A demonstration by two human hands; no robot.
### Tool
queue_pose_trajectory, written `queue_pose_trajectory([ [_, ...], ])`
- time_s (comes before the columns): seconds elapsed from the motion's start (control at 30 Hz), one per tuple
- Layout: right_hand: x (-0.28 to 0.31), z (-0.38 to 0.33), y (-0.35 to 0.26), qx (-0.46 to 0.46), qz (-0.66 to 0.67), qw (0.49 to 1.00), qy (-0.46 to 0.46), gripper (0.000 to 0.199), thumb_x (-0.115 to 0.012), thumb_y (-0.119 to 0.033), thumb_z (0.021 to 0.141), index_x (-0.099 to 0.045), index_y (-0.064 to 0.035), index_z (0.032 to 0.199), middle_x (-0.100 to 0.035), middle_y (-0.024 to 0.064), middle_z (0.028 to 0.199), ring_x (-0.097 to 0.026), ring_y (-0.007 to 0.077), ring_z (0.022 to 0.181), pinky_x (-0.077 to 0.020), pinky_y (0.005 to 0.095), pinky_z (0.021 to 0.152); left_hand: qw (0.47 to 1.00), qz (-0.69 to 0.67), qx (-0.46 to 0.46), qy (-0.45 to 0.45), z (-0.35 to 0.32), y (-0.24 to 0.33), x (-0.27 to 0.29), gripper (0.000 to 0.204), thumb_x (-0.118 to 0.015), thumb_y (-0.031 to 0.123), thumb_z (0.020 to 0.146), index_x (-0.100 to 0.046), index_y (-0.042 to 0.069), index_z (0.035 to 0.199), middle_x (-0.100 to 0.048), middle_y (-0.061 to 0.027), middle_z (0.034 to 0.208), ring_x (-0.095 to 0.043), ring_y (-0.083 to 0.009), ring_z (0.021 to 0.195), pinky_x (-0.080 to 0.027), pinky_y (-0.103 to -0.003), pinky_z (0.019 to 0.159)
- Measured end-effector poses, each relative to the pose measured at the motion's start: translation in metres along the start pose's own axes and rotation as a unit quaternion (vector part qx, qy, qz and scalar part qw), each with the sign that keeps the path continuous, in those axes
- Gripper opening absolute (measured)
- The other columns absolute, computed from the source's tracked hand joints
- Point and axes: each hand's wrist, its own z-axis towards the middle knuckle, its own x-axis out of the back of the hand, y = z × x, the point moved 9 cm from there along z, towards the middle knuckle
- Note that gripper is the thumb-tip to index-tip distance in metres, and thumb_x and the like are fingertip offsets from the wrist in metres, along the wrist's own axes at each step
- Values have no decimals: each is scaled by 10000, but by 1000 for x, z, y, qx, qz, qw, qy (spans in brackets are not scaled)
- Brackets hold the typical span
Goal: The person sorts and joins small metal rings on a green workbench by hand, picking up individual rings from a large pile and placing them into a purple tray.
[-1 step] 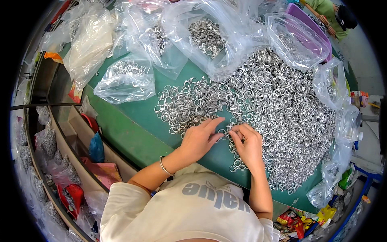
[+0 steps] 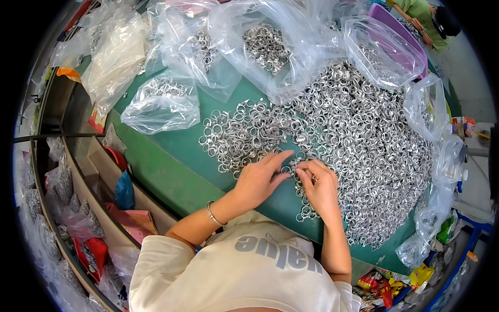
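Nothing has moved: both hands rest where they were. The left hand (image 2: 258, 179) and right hand (image 2: 321, 187) pinch one metal ring (image 2: 286, 169) (light, stiff, slippery, best gripped by its rim) beside the ring heap (image 2: 364, 135).

A large heap of small silver metal rings (image 2: 358, 140) is spread over the right of the green desk (image 2: 166, 171). Clear plastic bags of rings (image 2: 163, 101) are set behind and left of it.
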Motion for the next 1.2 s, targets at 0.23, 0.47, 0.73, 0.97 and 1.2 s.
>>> queue_pose_trajectory([
  [0.23, 2, -6, 17, -46, 121, 991, 11, 124, -656, -8, 805, -652, -31, 926, -467, 41, 596, -432, 131, 497, -379, 284, 492, 977, -203, 53, -46, 2, -21, -14, 428, -678, 39, 810, -588, 90, 1225, -666, -38, 911, -491, -71, 592, -432, -233, 528],
  [0.47, -5, -5, 7, -21, 112, 993, -7, 198, -650, -26, 826, -633, -14, 1023, -474, 21, 578, -434, 92, 516, -362, 248, 486, 888, -400, 208, -86, -4, -22, -16, 377, -589, -20, 840, -593, 26, 1214, -666, -30, 1012, -564, -52, 764, -456, -204, 645],
  [0.73, -11, -6, 5, -30, 152, 988, -14, 136, -633, -65, 852, -639, 19, 959, -572, 63, 653, -516, 130, 554, -400, 260, 516, 933, -322, 134, -89, -7, -19, -18, 349, -609, -5, 843, -587, 27, 1190, -669, -55, 998, -582, -53, 799, -448, -189, 653],
  [0.97, -13, -13, 4, -81, 125, 989, -15, 102, -610, -23, 853, -641, 26, 937, -641, 109, 750, -606, 155, 642, -456, 276, 570, 873, -423, 233, -68, -15, -33, -27, 326, -652, 9, 835, -590, 12, 1155, -673, -43, 935, -411, 9, 545, -290, -160, 429],
  [1.2, -2, -22, -8, 13, 49, 996, 70, 169, -605, 22, 822, -648, 2, 985, -644, 126, 796, -629, 254, 638, -481, 321, 576, 843, -465, 250, -99, -20, -31, -28, 265, -588, 50, 887, -577, 13, 1150, -661, -59, 929, -428, -15, 534, -299, -170, 437],
])
